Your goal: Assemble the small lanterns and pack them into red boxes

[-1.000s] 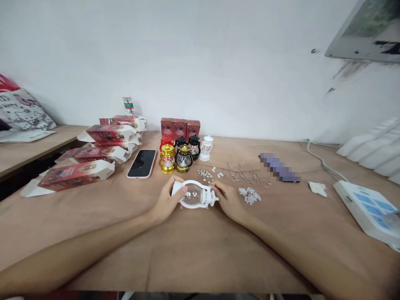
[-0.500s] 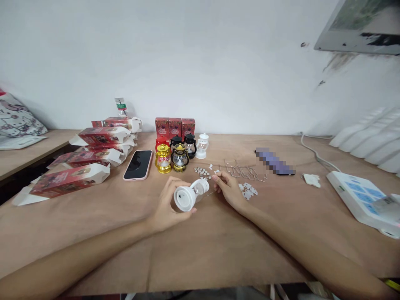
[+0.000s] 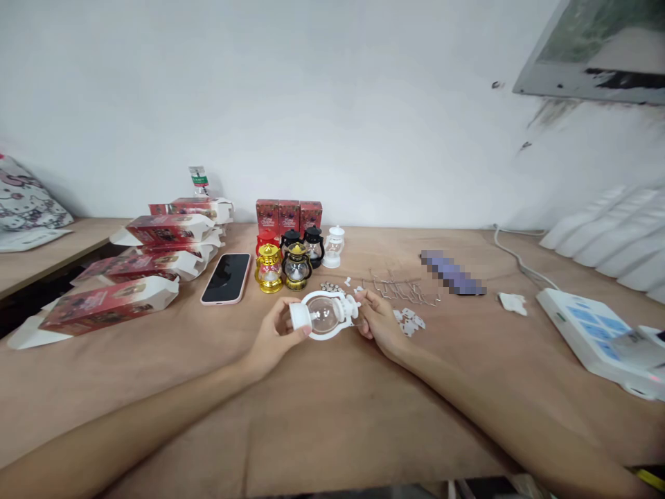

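Note:
My left hand (image 3: 275,339) is closed around the base of a small white lantern (image 3: 326,315), which lies on its side in the air above the table. Its clear globe faces me, and its capped top points right. At that top end, the fingers of my right hand (image 3: 382,322) are pinched together on what looks like a thin wire; most of it is hidden. Just beyond my hands are small round silver pieces (image 3: 332,287), several bent wires (image 3: 402,287) and flat white plastic pieces (image 3: 410,321).
Finished-looking lanterns (image 3: 296,267) in gold, black, red and white stand before red boxes (image 3: 289,216). A phone (image 3: 226,278) and opened red cartons (image 3: 111,303) are on the left. To the right lie a blurred purple item (image 3: 451,272) and a white power strip (image 3: 587,333).
The lantern has turned in my left hand: its underside faced me before, and now its side does. My right hand has come up against the lantern's top.

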`<state>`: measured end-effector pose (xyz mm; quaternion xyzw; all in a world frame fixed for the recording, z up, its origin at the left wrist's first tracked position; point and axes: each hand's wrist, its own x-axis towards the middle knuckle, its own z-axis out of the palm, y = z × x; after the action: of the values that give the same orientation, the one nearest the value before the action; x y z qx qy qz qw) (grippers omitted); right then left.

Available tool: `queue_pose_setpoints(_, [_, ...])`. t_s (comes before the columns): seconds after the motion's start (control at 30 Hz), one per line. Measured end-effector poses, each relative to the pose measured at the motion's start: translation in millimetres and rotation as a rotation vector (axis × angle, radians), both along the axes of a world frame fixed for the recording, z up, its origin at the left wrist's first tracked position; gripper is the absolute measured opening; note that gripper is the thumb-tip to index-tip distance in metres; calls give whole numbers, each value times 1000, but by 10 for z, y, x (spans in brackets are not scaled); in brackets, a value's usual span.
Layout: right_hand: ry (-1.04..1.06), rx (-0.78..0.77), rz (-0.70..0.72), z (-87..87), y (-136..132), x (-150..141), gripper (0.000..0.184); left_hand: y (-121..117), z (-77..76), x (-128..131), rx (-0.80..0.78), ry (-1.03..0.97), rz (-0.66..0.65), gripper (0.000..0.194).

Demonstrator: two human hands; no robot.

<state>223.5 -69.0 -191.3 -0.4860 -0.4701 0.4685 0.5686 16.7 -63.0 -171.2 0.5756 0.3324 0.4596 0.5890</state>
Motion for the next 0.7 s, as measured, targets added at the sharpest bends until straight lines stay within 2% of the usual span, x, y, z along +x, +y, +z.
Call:
queue_pose_setpoints(0.23, [24,10,-36,-13,15,-22,39,12,-42,5,-120,-42,-63,47])
queue_pose_setpoints(0.43, [103,-18,-35,34,17,-43,43,11,-29,16,-90,-21,-26,46])
queue_pose_setpoints(0.7, [62,14,-99,26,26,-36,40,-6,31,30,-195,-83,-75,44])
